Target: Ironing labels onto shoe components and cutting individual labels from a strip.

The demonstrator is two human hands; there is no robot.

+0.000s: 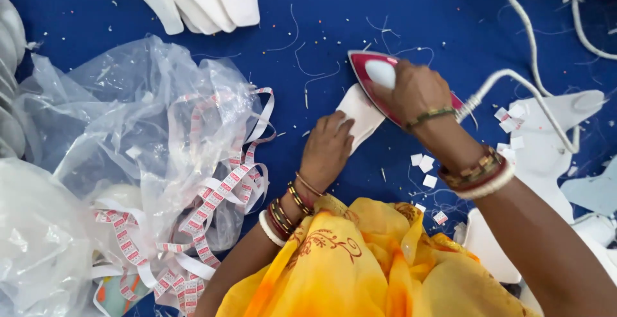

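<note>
- Your right hand [416,91] is wrapping tight around the handle of the red and white iron [379,76], pressing its soleplate onto the white fabric piece [361,115] just below your grip.
- Your left hand [326,150] is lying flat, fingers spread on the fabric's near end, pinning it so it is not sliding.
- The cord [514,86] is trailing away right of your grip.
- You're working over a blue cloth surface [321,8] littered with threads; label tape [218,188] and plastic bags [128,98] are lying left.
</note>
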